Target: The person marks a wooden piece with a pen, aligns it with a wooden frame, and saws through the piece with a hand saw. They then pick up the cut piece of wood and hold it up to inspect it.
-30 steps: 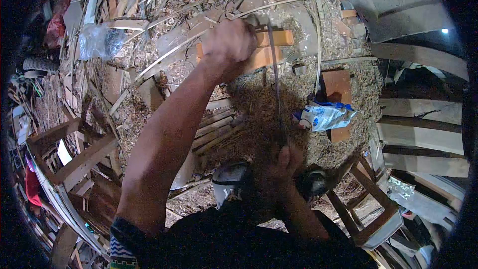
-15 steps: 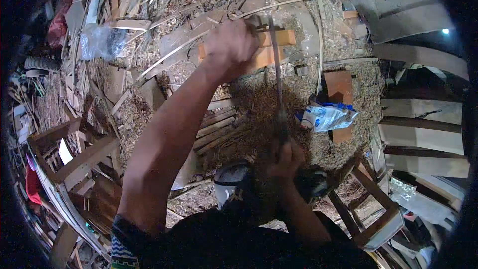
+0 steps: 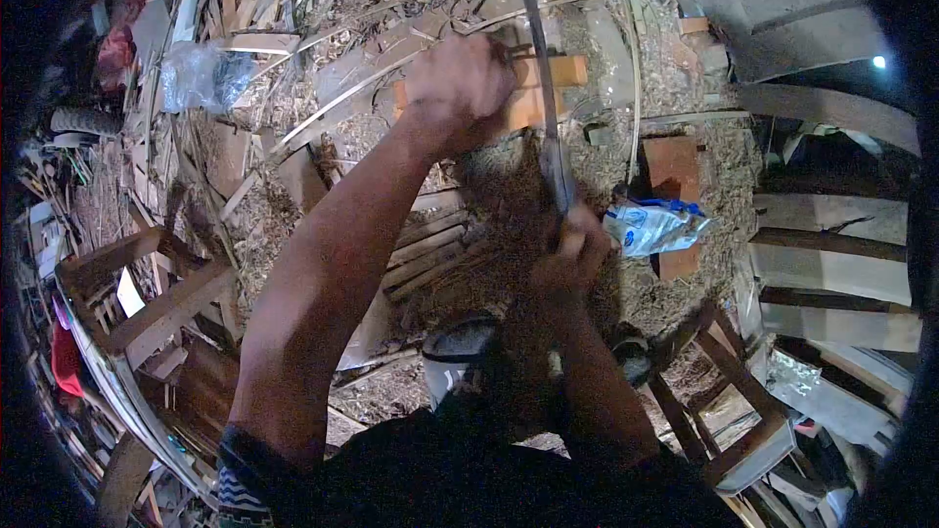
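An orange-brown wooden piece lies across a worn board at the upper middle. My left hand is closed over its left part and presses down on it; the fingertips are hidden. Lower and to the right, my right hand is wrapped round the handle end of a long, narrow saw-like blade. The blade runs upward and crosses over the wooden piece just right of my left hand, its tip beyond the far edge.
Shavings and thin strips cover the ground. A blue-and-white packet lies on a reddish board at the right. Clear plastic is at upper left. Wooden frames stand at lower left and lower right. Several thin slats lie centrally.
My right hand has moved forward, away from my body, and the blade has slid with it, its tip farther past the wooden piece. My left hand stays on the wood.
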